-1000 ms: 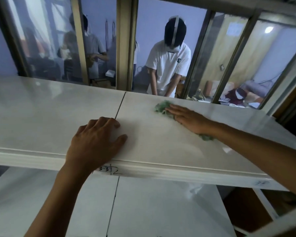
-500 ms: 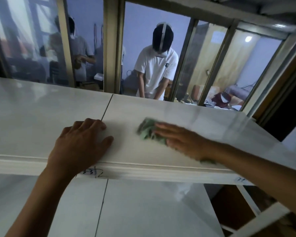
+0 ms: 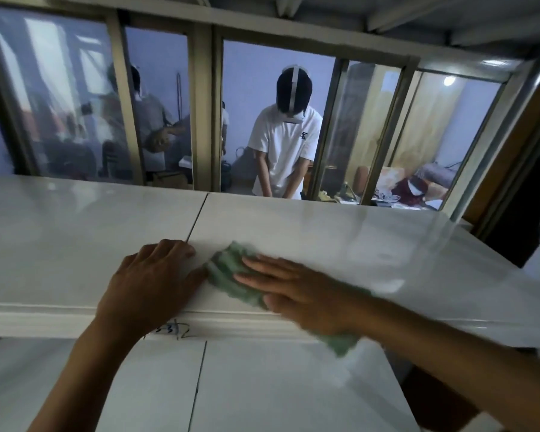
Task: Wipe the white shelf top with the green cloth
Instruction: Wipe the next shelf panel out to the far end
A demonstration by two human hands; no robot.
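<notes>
Green cloth [image 3: 228,275] now sits low in the middle of the frame, on the near part of the white shelf top [image 3: 340,244], just right of the seam [image 3: 197,219] between the two panels. A second ago it was farther back and to the right, near the window frame [image 3: 201,113]; you have dragged it toward you and leftward, so that strip of the right panel has been covered and the stroke is almost at your other hand.

Your right hand [image 3: 296,291] lies flat on the cloth, fingers straight and spread, pressing rather than clutching it. Your left hand [image 3: 147,285] rests palm-down on the front edge, straddling the seam, fingers relaxed and holding nothing; its thumb is touching or nearly touching the cloth.

The cloth looks bunched and blurred with motion, pale green, one corner trailing over the front lip under your wrist. By my judgement the left panel is not yet wiped.
</notes>
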